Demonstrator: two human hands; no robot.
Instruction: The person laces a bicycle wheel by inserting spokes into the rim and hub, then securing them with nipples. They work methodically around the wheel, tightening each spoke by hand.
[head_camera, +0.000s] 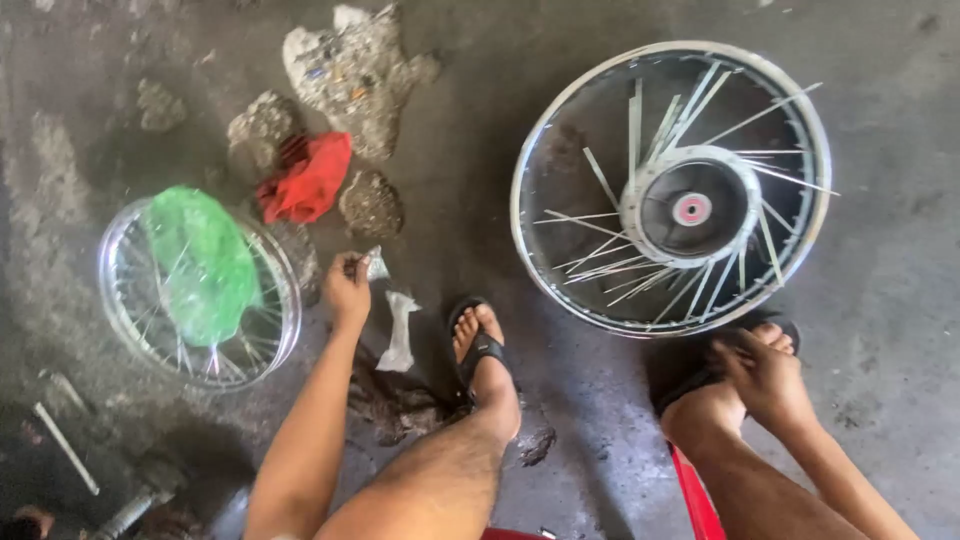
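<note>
Knees and sandalled feet fill the bottom edge. Left hand (347, 285) pinches a small wrapper (377, 264), fingers closed on it, just above a white rag (398, 333) on the concrete. Right hand (765, 375) rests on the right foot (grip unclear), touching the big wheel's (560, 130) rim. A smaller wheel (125, 300) under green plastic (200, 260) lies left, red cloth (308, 180) between; open floor lies at far right.

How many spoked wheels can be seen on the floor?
2. The large wheel, with loose spokes, lies at upper right, beyond the right hand. The smaller wheel, partly under a green plastic bag, lies left of the left hand.
</note>
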